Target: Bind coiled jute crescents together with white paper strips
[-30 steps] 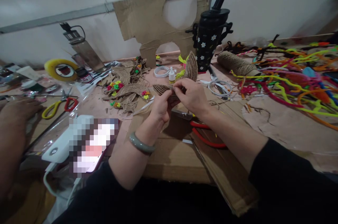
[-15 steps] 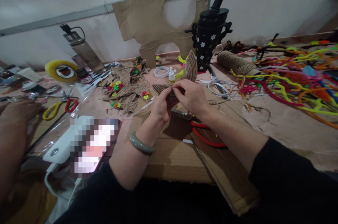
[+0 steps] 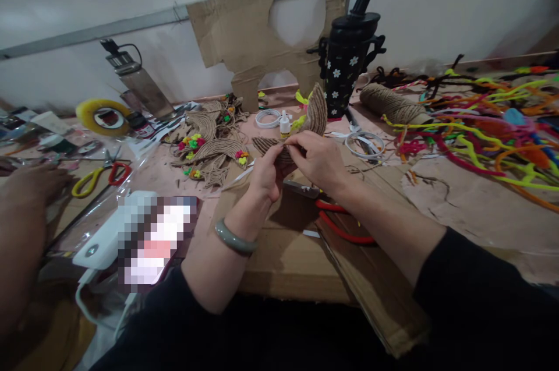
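Both hands are closed on a crescent moon wrapped in brown twine [image 3: 318,110], held tilted above the cardboard. Bright yellow and pink trim shows on its inner curve. My left hand [image 3: 267,176], below a grey-green bangle, grips the lower part from the left. At its middle, my right hand [image 3: 318,160] pinches with thumb and forefinger against the twine; whatever lies between those fingertips is too small to make out. A small glue bottle [image 3: 285,126] stands just behind the hands. Red-handled scissors [image 3: 345,232] lie under my right forearm, partly covered.
Finished twine shapes [image 3: 220,149] with coloured trim lie at left centre. Behind are a black flowered tumbler [image 3: 345,68], a water bottle [image 3: 140,82] and a twine roll [image 3: 391,102]. Pipe cleaners [image 3: 484,132] spread right. A phone [image 3: 174,231] and another person's hand [image 3: 35,184] are left.
The camera view has shifted very slightly. Both hands keep the same grip on the twine crescent.
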A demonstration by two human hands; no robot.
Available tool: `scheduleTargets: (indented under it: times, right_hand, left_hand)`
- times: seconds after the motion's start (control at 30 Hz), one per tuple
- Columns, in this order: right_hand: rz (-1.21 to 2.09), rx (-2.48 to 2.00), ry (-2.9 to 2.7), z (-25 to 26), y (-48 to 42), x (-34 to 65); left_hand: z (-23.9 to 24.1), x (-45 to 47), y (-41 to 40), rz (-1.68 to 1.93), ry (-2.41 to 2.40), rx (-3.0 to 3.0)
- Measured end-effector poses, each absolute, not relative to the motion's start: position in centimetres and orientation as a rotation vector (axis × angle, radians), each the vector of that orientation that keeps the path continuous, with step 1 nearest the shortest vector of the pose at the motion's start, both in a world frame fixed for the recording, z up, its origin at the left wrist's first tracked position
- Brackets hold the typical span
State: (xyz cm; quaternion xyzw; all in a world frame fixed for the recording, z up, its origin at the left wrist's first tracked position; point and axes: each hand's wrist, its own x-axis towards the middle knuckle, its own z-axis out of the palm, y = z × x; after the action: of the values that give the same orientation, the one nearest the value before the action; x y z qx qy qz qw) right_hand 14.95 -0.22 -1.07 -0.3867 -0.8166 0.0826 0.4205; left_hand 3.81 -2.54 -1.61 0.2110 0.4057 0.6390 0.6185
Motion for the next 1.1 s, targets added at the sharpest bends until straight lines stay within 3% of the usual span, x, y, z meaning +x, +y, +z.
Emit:
scheduleTargets:
  times: [1.1]
  right_hand:
    - [0.062,-1.056,-2.164,-0.82,-0.7,15.03]
  left_hand:
    - [-1.66,3.71,-2.4,1.476,0.967,0.475]
